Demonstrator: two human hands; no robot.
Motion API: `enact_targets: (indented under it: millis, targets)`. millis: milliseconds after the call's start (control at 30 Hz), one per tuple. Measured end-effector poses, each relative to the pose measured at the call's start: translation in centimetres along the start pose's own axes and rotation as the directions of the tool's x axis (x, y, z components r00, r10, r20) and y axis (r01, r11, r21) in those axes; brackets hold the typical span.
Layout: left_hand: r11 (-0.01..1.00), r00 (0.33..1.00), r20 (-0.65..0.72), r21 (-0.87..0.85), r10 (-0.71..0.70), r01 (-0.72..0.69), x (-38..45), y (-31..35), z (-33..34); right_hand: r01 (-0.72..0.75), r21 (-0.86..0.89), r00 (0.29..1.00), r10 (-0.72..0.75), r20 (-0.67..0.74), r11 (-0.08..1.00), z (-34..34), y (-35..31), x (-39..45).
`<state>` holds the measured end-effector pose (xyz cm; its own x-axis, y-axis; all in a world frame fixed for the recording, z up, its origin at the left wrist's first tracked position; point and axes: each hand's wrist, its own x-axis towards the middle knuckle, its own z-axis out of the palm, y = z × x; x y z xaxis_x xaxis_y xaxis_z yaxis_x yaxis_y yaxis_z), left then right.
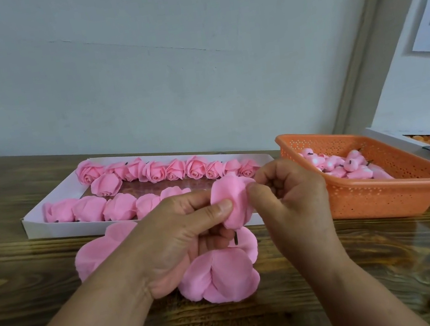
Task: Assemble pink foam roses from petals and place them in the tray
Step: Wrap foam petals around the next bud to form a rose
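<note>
Pinching pink petal (pixel 232 202), between both thumbs

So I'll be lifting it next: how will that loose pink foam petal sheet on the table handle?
The pink foam petal sheet probably flops: its lobes curl and drape. Likely very light, thin. It may tear if tugged; the left hand pinches similar foam easily.

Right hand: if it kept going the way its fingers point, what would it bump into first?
The right hand points left, so it would push further into the pink petal it already pinches, then likely meet the left hand gripping that petal.
</note>
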<state>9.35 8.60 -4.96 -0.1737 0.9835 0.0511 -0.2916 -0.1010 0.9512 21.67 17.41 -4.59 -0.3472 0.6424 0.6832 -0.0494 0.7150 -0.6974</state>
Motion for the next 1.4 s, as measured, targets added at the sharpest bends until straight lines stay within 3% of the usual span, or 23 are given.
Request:
enact_targets:
  millis: [267,600,800,1167,1400]
  targets:
    - [1.0,1.0,-0.012,-0.01,-0.01,0.01,-0.09,0.16,0.06,-0.004,0.045,1.0,0.005,-0.017,0.999,-0.02,-0.15,0.03]
    - [1.0,1.0,0.015,0.026,0.008,-0.009,-0.13,0.07,0.12,-0.067,0.111,0.996,0.06,0.063,0.991,-0.12,-0.4,0.14]
    - [1.0,1.0,-0.007,0.022,0.01,-0.009,-0.05,0.0,0.06,-0.071,0.152,0.997,0.071,0.005,0.986,-0.43,-0.22,0.31]
    - [0.997,0.997,0.08,0.078,0.023,-0.03,-0.14,0.07,-0.12,-0.079,0.126,0.995,0.069,0.078,0.989,-0.38,-0.03,0.27]
    - [0.988,0.997,0.068,0.144,0.046,-0.055,-0.08,-0.09,-0.11,-0.071,0.062,0.991,0.064,0.115,0.996,-0.5,-0.07,0.18]
